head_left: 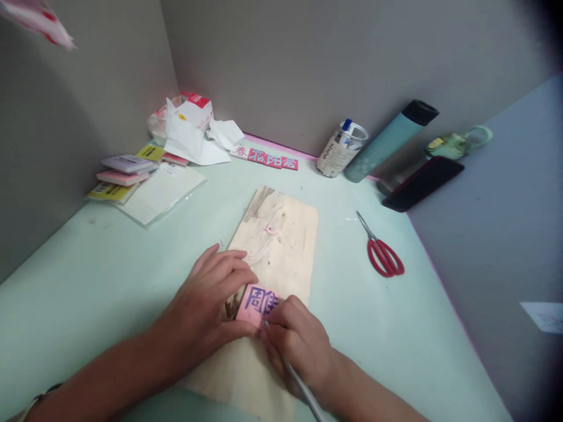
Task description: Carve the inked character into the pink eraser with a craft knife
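Observation:
A small pink block [250,313] with a character in dark blue strokes lies on a worn wooden board [290,258]. My left hand [211,299] holds it at the left, fingers along its far side and thumb along its near edge. My right hand [299,340] is closed around a slim silver pen-shaped tool [303,390]. The tool's tip is at the near right part of the block; its exact shape is too small to make out. My right fingers cover the block's right edge.
Red-handled scissors [385,255] lie to the right. A can [336,152], a teal bottle [387,143], a green-lidded bottle [448,143] and a leaning phone [422,184] stand behind. Lettered blocks [272,159], tissues [187,132] and stacked packets [125,167] sit along the back and left.

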Tool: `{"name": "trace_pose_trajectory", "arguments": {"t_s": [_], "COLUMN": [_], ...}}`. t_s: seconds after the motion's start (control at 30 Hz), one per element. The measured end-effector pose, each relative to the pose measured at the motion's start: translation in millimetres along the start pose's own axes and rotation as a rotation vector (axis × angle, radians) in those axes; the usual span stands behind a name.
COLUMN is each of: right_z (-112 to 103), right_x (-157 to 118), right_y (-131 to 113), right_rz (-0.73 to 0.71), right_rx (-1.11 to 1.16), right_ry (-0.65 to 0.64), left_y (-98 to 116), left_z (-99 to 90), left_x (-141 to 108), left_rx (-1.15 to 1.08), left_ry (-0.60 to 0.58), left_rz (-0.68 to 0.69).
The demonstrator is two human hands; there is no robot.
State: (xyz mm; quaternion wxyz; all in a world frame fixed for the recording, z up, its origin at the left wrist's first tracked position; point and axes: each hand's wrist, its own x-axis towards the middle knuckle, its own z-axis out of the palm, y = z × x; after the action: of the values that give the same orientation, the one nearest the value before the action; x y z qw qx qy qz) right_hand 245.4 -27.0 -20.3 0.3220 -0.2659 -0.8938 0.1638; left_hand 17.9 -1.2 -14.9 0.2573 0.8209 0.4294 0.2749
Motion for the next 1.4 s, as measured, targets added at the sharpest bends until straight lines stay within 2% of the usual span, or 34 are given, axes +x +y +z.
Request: {"name": "trace_pose_trajectory", "arguments": {"t_s": [0.27,0.57,0.87,1.07,1.17,1.3,1.4], "right_z": [-10,-10,-9,-2,-2,-12,-18], "right_x": [18,15,19,11,10,15,18], "right_y": [-7,-7,-8,-2,-4,-12,-14], "right_rz": [-0.075,-0.051,-0.089,-0.063,0.061,0.455,0.640], "right_rx": [-0.135,-0.170,-0.196,-0.085,0.112,0.531,0.741], "right_ry": [-0.012,-0.064,0.011,0.073,0.131,0.139,0.160], "left_y": [-1,-3,-5,-5,-6,-6,-5], "left_z": [1.8,2.4,5.7,4.8,5.3,5.6,5.4], "left_x": [-1,0,-1,-5,-4,-2,-1], "left_rx": [-0.008,-0.022,-0.015,-0.030,-0.041,-0.066,-0.091], "left_ry": [0.016,0.021,0.051,0.105,0.120,0.135,0.148], "left_rz": [0.011,0.027,0.046,0.045,0.043,0.044,0.037]}}
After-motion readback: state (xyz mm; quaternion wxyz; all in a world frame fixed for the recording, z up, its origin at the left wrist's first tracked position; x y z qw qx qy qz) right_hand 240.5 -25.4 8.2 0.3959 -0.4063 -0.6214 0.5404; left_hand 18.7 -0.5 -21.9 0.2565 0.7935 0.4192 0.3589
